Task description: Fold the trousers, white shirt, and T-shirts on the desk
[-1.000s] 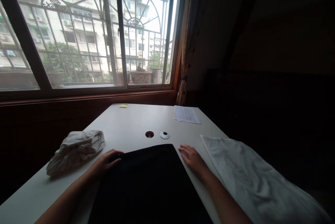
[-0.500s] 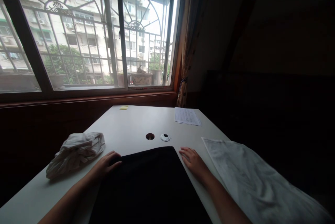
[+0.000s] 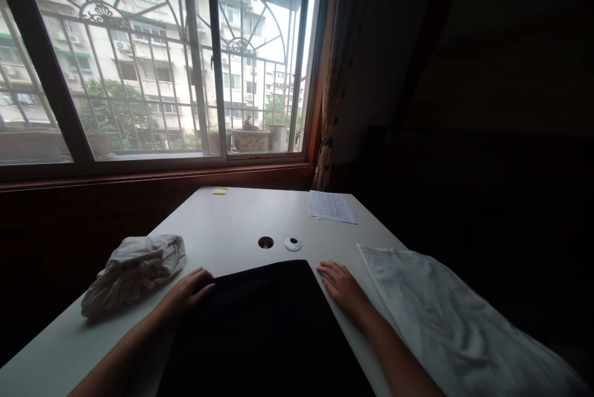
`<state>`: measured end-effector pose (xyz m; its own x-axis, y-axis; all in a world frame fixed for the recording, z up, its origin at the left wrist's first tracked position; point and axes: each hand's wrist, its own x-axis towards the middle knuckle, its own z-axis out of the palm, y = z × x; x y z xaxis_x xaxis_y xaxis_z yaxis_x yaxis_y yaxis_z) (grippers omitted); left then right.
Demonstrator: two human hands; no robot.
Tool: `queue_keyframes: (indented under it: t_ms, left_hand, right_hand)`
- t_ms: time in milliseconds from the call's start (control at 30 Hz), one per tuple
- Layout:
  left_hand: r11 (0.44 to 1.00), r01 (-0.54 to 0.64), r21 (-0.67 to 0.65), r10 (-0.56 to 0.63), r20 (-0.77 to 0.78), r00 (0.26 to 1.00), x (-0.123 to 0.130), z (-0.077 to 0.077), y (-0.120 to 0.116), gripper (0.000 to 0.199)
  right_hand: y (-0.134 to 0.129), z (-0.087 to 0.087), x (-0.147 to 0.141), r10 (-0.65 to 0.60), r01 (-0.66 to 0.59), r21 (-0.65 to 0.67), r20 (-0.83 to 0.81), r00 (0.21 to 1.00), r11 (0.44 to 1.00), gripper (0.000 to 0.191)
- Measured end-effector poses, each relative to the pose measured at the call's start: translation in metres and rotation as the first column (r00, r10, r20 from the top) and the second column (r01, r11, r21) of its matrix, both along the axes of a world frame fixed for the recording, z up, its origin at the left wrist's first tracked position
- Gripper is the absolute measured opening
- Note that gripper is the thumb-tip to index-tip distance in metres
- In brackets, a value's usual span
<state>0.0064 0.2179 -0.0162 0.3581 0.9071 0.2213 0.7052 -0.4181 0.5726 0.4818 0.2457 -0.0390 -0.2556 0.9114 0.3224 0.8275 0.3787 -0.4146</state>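
Observation:
A dark flat piece, apparently black cloth (image 3: 269, 329), lies spread on the white table in front of me; its near end runs out of view. My left hand (image 3: 192, 287) rests at its far left corner, fingers stretched and thumb over the edge, gripping nothing that I can see. On the other side, my right hand (image 3: 340, 282) lies flat on the table just beyond the black piece's right edge, with its fingers extended. A crumpled whitish cloth (image 3: 134, 270) sits left of my left hand. To the right of my right arm, a pale grey-white cloth (image 3: 445, 316) is laid out with wrinkles.
The white table (image 3: 241, 221) has a round cable hole (image 3: 266, 242) and, beside it, a loose round cover (image 3: 292, 243). Printed sheets (image 3: 333, 206) and a yellow sticky note (image 3: 219, 191) lie near the far edge. Behind stands a barred window (image 3: 139, 63) with a tied curtain (image 3: 327, 137).

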Motion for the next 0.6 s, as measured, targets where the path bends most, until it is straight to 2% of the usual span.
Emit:
queue_keyframes:
  t_ms: [600]
  left_hand:
    - [1.000,0.018,0.019,-0.018,-0.003,1.000,-0.0020,-0.0035,0.0015,0.040]
  right_hand:
    - [0.0027,-0.0040,0.0010,-0.007,0.007,0.008,0.007,1.000,1.000,0.039]
